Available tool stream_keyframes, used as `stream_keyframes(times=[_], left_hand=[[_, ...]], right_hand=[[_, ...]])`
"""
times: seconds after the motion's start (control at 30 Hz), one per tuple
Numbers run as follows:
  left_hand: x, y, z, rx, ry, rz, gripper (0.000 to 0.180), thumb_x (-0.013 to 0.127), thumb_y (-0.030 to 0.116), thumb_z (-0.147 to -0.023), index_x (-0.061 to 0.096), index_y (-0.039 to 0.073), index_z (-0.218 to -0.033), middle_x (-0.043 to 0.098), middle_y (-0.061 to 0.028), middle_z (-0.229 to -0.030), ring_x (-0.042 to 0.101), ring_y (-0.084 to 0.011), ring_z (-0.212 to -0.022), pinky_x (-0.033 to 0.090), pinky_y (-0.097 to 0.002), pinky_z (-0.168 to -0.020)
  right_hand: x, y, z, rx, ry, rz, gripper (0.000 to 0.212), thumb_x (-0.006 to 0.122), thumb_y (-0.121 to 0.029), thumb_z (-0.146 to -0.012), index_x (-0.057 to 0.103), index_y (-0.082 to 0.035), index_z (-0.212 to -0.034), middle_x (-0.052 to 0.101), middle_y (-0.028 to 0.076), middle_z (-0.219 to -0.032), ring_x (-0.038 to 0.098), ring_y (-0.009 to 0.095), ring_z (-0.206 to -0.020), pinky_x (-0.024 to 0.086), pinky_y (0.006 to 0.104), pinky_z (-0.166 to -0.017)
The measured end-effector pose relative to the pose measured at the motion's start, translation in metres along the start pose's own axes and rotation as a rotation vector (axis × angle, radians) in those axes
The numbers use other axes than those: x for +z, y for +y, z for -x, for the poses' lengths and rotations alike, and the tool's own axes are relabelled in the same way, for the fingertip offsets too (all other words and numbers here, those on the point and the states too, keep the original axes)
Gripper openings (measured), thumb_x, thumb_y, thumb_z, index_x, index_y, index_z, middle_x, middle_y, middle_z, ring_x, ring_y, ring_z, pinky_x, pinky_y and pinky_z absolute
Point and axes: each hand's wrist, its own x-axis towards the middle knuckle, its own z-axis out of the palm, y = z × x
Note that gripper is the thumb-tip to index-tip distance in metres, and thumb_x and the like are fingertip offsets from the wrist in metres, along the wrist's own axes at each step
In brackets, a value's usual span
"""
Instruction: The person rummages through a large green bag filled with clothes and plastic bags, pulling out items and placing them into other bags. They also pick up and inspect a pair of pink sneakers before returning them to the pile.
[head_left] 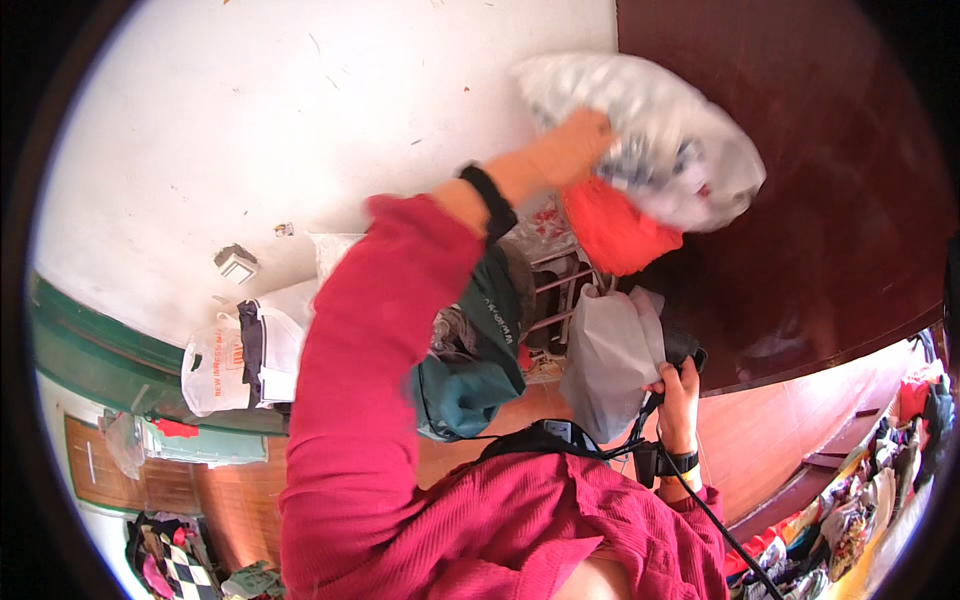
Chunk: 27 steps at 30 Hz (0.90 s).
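Note:
My left hand (pixel 582 145) is raised high and closed on the edge of a full, whitish see-through plastic bag (pixel 690 150), blurred by motion. Dark and pale contents show through it, too smeared to name. Just under that bag is a bright red bag (pixel 618 232). Lower down, my right hand (pixel 680 405) has its fingers curled round a rounded black object (pixel 683 348) whose kind I cannot make out. Its fingertips reach the side of a grey plastic bag (pixel 610 365), which stands puffed up beside it.
A metal rack (pixel 555 290) stands by the white wall, a dark green bag (pixel 480 370) in front. White carrier bags (pixel 215 365) sit left. A dark red panel (pixel 800 200) rises at right. Clothes piles (pixel 850 500) lie lower right and lower left (pixel 180 560). A black cable (pixel 725 530) crosses my right forearm.

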Motion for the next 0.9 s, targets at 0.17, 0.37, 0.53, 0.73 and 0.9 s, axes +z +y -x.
stream_keyframes(times=[0.17, 0.37, 0.53, 0.73, 0.9], left_hand=[[0.117, -0.011, 0.019, -0.038, 0.308, 0.207, 0.049, 0.066, 0.010, -0.070, 0.058, 0.005, -0.118, 0.051, -0.0183, -0.120, 0.044, -0.0380, -0.118, 0.037, -0.0442, -0.104], [0.092, -0.002, 0.043, -0.122, -0.024, 0.124, 0.057, 0.071, 0.012, -0.068, 0.053, 0.008, -0.122, 0.053, -0.0147, -0.119, 0.047, -0.0354, -0.117, 0.044, -0.0433, -0.095], [0.074, 0.000, 0.059, 0.063, 0.099, 0.386, 0.057, 0.071, 0.014, -0.070, 0.051, 0.006, -0.123, 0.053, -0.0180, -0.119, 0.049, -0.0381, -0.114, 0.043, -0.0428, -0.095], [0.074, 0.003, 0.049, -0.010, 0.122, 0.498, 0.051, 0.071, 0.014, -0.070, 0.055, 0.007, -0.118, 0.061, -0.0195, -0.109, 0.055, -0.0386, -0.106, 0.046, -0.0420, -0.091], [0.067, 0.004, 0.042, -0.028, 0.088, 0.446, 0.047, 0.069, 0.014, -0.071, 0.057, 0.006, -0.116, 0.064, -0.0192, -0.106, 0.058, -0.0378, -0.103, 0.048, -0.0425, -0.088]], right_hand=[[-0.011, 0.009, 0.017, -0.012, 0.028, 0.059, 0.012, 0.052, -0.008, -0.089, 0.050, 0.000, -0.098, 0.050, 0.000, -0.077, 0.044, 0.006, -0.058, 0.053, 0.0264, -0.058], [-0.015, 0.019, 0.032, 0.048, 0.070, 0.075, 0.010, 0.053, -0.007, -0.089, 0.051, -0.001, -0.097, 0.051, -0.001, -0.074, 0.044, 0.005, -0.056, 0.052, 0.0253, -0.056], [-0.016, 0.028, 0.041, 0.083, 0.033, -0.008, 0.008, 0.053, -0.006, -0.088, 0.051, -0.004, -0.095, 0.051, -0.002, -0.074, 0.042, 0.004, -0.056, 0.051, 0.0255, -0.055], [0.004, 0.029, 0.045, 0.077, 0.032, 0.062, 0.008, 0.053, -0.007, -0.089, 0.050, -0.003, -0.094, 0.048, -0.002, -0.074, 0.043, 0.005, -0.059, 0.052, 0.0262, -0.056], [0.041, 0.011, 0.031, 0.106, -0.011, 0.080, 0.008, 0.054, -0.009, -0.090, 0.050, -0.003, -0.094, 0.049, -0.001, -0.076, 0.045, 0.006, -0.061, 0.052, 0.0259, -0.058]])
